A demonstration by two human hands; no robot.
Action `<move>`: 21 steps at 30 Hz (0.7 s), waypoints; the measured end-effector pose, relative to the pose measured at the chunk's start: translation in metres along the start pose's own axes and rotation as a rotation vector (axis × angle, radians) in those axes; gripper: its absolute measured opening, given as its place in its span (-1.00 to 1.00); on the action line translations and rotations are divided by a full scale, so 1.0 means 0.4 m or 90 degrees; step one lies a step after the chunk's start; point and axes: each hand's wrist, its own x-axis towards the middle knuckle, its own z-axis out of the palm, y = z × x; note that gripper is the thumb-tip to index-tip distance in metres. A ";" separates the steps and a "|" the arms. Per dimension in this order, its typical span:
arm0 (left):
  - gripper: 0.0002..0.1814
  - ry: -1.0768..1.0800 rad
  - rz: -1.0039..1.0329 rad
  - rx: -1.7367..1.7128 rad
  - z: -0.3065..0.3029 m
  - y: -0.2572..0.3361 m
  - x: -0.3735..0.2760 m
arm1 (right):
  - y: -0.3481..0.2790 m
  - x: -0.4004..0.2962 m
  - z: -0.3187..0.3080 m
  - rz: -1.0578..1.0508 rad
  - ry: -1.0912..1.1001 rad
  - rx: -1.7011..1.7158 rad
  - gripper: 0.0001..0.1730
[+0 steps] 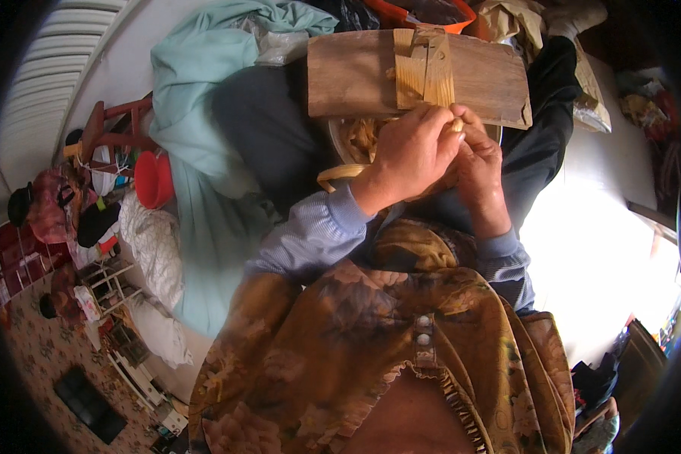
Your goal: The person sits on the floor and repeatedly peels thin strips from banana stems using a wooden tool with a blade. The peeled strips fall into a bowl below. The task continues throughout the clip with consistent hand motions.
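Observation:
My left hand [417, 150] and my right hand [479, 162] meet in front of my lap. Their fingertips pinch a small pale yellow piece [457, 125], perhaps plant fibre; most of it is hidden by the fingers. Just beyond them a wooden board [352, 74] lies across my legs, with a lighter wooden block [425, 71] upright across its middle. Under the board and hands, a round bowl [339, 142] holds crumpled tan strips [363, 136]. A pale, bent strip [340, 175] sticks out beside my left wrist; whether it joins the pinched piece is hidden.
A light green cloth [198, 113] drapes over the left side. Farther left are a red plastic tub [153, 179] and a dark red wooden stool [110, 127]. An orange-rimmed container [459, 22] stands behind the board. Bright light washes out the floor [584, 272] at right.

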 end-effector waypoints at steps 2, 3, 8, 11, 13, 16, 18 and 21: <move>-0.81 -0.007 -0.061 0.011 0.001 0.014 0.008 | -0.011 0.004 -0.013 -0.205 -0.005 -0.303 -0.90; -0.82 -0.013 -0.090 0.015 0.002 0.018 0.011 | -0.017 0.003 -0.010 -0.229 0.009 -0.308 -0.91; -0.81 -0.072 -0.301 -0.456 0.013 -0.047 -0.023 | -0.037 0.004 0.010 -0.303 0.039 -0.303 -0.95; -0.83 -0.170 -0.470 -0.656 -0.068 -0.012 -0.049 | -0.046 0.012 -0.007 -0.275 0.058 -0.217 -0.95; -0.85 -0.221 -0.509 -0.717 -0.100 -0.041 -0.086 | -0.037 0.011 -0.007 -0.239 0.049 -0.151 -0.92; -0.89 -0.119 -0.230 -0.369 -0.099 -0.054 -0.102 | 0.001 0.009 -0.019 -0.046 0.007 0.107 -0.73; -0.93 -0.093 -0.129 -0.133 -0.104 -0.060 -0.104 | -0.034 0.037 -0.058 -0.025 0.014 0.046 -0.63; -0.89 -0.040 0.131 0.068 -0.111 -0.042 -0.051 | -0.123 0.060 -0.080 -0.033 -0.134 -0.194 -0.60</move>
